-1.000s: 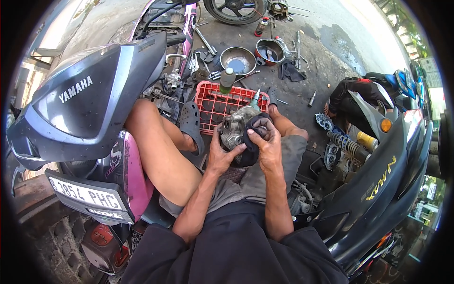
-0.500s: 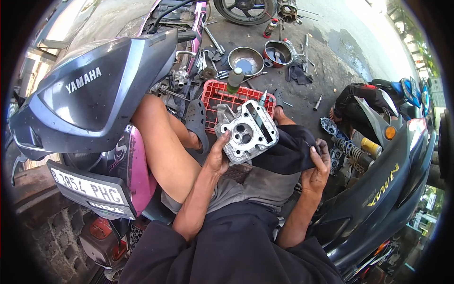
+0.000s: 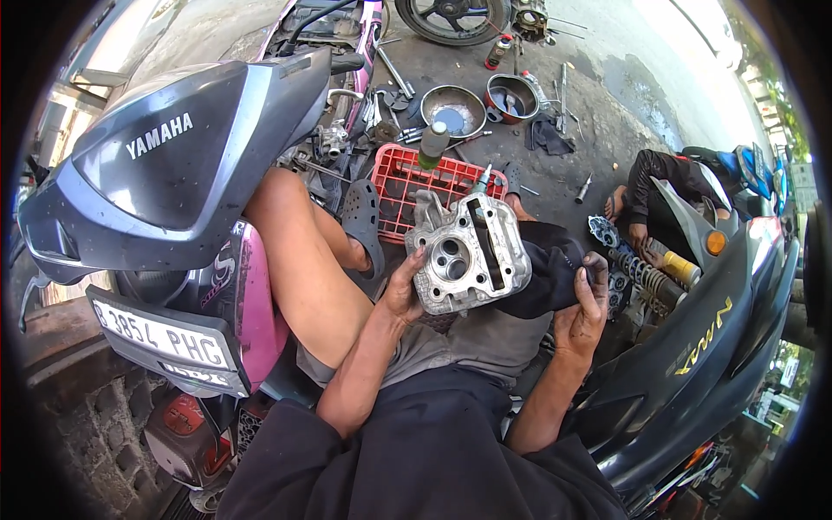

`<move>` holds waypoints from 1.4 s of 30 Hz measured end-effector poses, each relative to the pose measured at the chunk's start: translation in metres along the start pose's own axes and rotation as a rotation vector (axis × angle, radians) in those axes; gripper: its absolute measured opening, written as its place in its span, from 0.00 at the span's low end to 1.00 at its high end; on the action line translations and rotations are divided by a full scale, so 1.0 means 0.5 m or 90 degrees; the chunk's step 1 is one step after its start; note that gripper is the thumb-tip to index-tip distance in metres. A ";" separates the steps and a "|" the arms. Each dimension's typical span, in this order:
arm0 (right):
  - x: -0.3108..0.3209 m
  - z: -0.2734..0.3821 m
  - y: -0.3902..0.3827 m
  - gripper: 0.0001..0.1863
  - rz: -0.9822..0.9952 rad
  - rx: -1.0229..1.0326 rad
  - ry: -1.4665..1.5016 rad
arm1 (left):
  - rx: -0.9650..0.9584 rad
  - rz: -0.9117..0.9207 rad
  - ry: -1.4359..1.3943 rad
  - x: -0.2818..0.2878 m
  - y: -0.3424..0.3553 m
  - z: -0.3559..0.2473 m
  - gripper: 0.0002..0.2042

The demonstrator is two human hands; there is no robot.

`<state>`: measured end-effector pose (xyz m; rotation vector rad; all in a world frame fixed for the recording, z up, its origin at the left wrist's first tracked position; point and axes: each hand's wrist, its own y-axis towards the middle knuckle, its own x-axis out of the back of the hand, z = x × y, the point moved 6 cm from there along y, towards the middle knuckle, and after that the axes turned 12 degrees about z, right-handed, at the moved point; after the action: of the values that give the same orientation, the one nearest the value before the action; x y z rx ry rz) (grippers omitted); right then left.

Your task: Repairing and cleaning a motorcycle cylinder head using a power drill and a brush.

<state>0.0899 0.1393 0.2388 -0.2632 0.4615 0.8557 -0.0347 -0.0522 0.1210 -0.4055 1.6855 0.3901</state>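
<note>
Over your lap, your left hand point(image 3: 400, 290) grips the metal engine part point(image 3: 468, 253) upright; your right hand point(image 3: 582, 303) clutches the dark rag point(image 3: 544, 269) just right of it. Wiping looks unfinished, I judge; grime remains.

One head-worn fisheye view looks steeply down, close over the lap. Just beyond the left hand's fingers point(image 3: 414, 270) lies a red crate point(image 3: 407, 178). Edges bend toward the rim.
</note>
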 end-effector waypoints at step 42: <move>-0.114 -0.038 -0.010 0.11 0.104 -0.027 0.028 | -0.178 -0.256 1.133 -0.078 0.009 -0.095 0.42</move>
<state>0.0558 0.0906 0.2505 -0.2860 0.5117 1.0219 -0.0728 -0.0689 0.1666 -1.5710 3.1191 -0.1912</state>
